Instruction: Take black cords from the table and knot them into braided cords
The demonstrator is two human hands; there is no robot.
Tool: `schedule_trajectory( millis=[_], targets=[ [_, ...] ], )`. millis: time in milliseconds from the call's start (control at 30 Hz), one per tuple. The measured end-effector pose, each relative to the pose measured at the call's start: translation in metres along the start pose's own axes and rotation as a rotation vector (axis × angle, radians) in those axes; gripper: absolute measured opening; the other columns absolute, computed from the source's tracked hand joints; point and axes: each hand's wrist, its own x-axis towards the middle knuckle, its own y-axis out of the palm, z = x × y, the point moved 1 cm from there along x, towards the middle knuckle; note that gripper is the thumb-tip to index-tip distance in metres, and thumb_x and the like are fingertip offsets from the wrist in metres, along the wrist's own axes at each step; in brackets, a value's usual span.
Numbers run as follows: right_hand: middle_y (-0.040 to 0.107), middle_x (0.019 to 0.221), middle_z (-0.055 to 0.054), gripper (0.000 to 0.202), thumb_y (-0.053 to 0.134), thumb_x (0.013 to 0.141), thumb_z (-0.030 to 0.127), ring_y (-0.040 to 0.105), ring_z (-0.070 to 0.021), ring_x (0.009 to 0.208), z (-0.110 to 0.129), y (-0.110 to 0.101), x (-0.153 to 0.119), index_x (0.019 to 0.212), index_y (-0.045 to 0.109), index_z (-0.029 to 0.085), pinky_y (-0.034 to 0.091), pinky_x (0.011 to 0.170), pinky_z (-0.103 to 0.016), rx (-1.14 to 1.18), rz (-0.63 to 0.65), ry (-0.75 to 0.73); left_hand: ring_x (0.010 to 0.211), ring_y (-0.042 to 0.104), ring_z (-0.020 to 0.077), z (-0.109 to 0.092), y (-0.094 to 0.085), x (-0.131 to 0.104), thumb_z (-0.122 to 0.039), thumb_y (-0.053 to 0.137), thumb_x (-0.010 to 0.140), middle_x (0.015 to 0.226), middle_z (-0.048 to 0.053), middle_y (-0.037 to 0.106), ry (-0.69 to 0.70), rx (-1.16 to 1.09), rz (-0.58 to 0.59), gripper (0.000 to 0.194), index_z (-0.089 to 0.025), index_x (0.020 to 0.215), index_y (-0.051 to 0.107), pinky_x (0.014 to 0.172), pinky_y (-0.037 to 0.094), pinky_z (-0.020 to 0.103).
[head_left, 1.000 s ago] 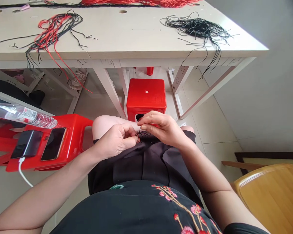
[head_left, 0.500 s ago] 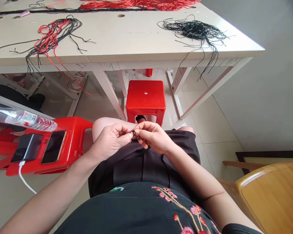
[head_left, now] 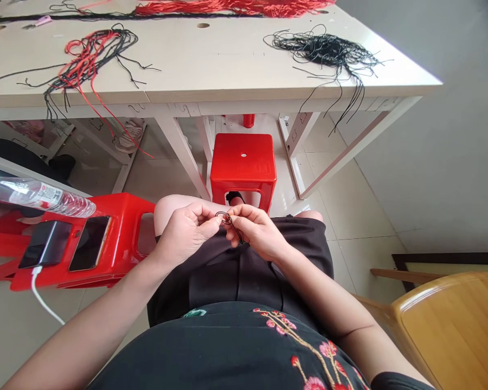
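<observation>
Above my lap, both hands pinch one thin black cord [head_left: 224,216], which forms small loops between the fingertips. My left hand [head_left: 189,230] is closed, its thumb and forefinger on the left side of the loop. Thumb and fingers of my right hand [head_left: 256,227] grip the cord from the other side, and a length of it runs down past the palm. The exact shape of the loops is partly covered by my fingers. Ahead on the table lie a tangled bundle of black cords [head_left: 327,51] and a mixed bundle of red and black cords [head_left: 87,62].
A white table [head_left: 228,73] spans the front. A red stool [head_left: 243,162] stands beneath it. At left, another red stool [head_left: 124,216] carries a phone [head_left: 90,244], a dark cabled device [head_left: 44,244] and a plastic bottle [head_left: 44,195]. A wooden chair [head_left: 455,319] stands right.
The loop of black cord shows larger and more open between my fingertips. The fingers of my right hand have shifted slightly; both hands still hold the cord.
</observation>
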Motion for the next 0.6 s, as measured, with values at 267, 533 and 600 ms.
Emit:
schedule_trajectory(
  millis=[267,533,600],
  targets=[
    [0.062,0.062,0.001,0.026,0.068,0.074,0.039,0.057,-0.0077,0.051,-0.004,-0.002,-0.003,0.081,0.065,0.014,0.049,0.052,-0.022,-0.164,-0.08,-0.09,0.067,0.066,0.0134,0.008,0.0,0.005,-0.029,0.068,0.073,0.069,0.0,0.068,0.033,0.006,-0.053,0.014,-0.016,0.071,0.062,0.065,0.052,0.023],
    [0.06,0.07,0.0,0.028,0.059,0.081,0.036,0.054,-0.0083,0.054,0.006,-0.013,-0.006,0.097,0.068,0.016,0.045,0.05,-0.022,-0.526,-0.126,-0.22,0.067,0.063,0.0121,0.005,-0.003,0.007,-0.027,0.067,0.072,0.073,0.002,0.068,0.032,0.092,-0.061,0.012,-0.015,0.07,0.063,0.065,0.05,0.022],
    [0.06,0.069,-0.001,0.021,0.059,0.082,0.03,0.055,-0.0092,0.058,0.016,-0.017,-0.009,0.095,0.069,0.016,0.045,0.055,-0.023,-0.687,-0.131,-0.265,0.065,0.062,0.0121,0.004,-0.005,0.007,-0.027,0.067,0.071,0.07,0.001,0.067,0.023,0.13,-0.056,0.012,-0.015,0.07,0.063,0.064,0.049,0.023]
  ],
)
